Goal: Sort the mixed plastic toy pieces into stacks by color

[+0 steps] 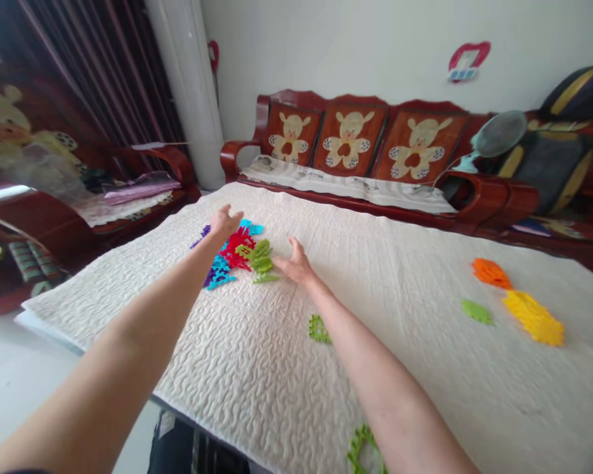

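Two bare hands reached across a table covered with a cream quilted cloth [400, 296]. The left hand [223, 222] was open with fingers spread, over the far side of a mixed heap of plastic interlocking pieces that lay toward the table's left edge. In the heap were red pieces [237, 249], blue pieces [220, 271] and purple ones, with green pieces [261, 258] on its right side. The right hand [297, 264] was also open, thumb raised, just beside those green pieces; whether it touched them could not be told. A green square frame [319, 328] lay nearer the person, and a green toothed ring [360, 437] close to the near edge. Well apart, toward the table's right side, lay orange pieces [491, 272], yellow pieces [534, 318] and a light-green piece [477, 312].
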Demonstrator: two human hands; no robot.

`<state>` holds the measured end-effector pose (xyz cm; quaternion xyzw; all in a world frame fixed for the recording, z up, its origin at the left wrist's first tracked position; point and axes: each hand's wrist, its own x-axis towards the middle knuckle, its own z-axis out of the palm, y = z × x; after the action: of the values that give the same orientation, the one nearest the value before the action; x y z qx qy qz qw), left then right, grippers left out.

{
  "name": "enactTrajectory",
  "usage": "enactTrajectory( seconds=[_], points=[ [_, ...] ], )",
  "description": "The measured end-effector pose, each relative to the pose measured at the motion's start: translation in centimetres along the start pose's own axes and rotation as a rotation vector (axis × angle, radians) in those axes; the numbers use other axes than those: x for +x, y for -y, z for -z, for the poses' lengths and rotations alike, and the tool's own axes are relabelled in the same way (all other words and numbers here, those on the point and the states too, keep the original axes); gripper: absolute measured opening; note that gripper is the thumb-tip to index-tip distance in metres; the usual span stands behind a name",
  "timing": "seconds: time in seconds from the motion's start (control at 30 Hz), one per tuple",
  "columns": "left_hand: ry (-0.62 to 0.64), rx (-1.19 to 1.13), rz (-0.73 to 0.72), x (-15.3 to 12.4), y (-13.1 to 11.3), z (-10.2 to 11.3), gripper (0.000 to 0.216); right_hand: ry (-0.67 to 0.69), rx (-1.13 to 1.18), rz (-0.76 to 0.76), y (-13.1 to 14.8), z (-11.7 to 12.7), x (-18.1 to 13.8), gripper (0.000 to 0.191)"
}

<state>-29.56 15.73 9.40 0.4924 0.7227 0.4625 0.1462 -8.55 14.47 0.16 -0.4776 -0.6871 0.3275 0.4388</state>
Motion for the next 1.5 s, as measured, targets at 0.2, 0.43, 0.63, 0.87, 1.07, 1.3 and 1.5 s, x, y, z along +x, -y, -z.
enactTrajectory(
  seconds=[0.2,0.43,0.63,0.87,1.07,1.3,1.5],
  points=[
    [0.167,0.011,-0.271,-7.8,-1.2,-2.3,0.041,0.113,-0.009,-0.061,-4.1,12.0,-7.3,0.036],
    [0.793,-0.086,-0.739,-25.2,-2.7,-6.8,0.054,-0.186,0.003,-0.109,-6.9,19.2,-16.5,0.03],
    [1.15,0.026,-1.069,-34.8,-3.6,-6.1,0.067,-0.261,0.053,-0.108,-7.8,19.9,-18.2,0.035],
    [1.006,0.2,-1.136,-30.4,-1.6,-7.9,0.045,-0.243,-0.051,-0.073,-7.0,19.6,-18.8,0.026],
    [0.799,0.387,-1.042,-22.6,-0.3,-9.3,0.042,-0.163,-0.387,0.001,-6.2,18.0,-17.6,0.03],
    [0.511,0.642,-0.959,-12.3,2.5,-7.0,0.032,0.144,-0.563,0.148,-2.2,9.7,-13.2,0.037],
    [0.271,0.57,-0.95,-9.9,1.8,-9.4,0.042,-0.209,-0.643,0.09,-4.8,18.8,-12.2,0.041]
  ],
)
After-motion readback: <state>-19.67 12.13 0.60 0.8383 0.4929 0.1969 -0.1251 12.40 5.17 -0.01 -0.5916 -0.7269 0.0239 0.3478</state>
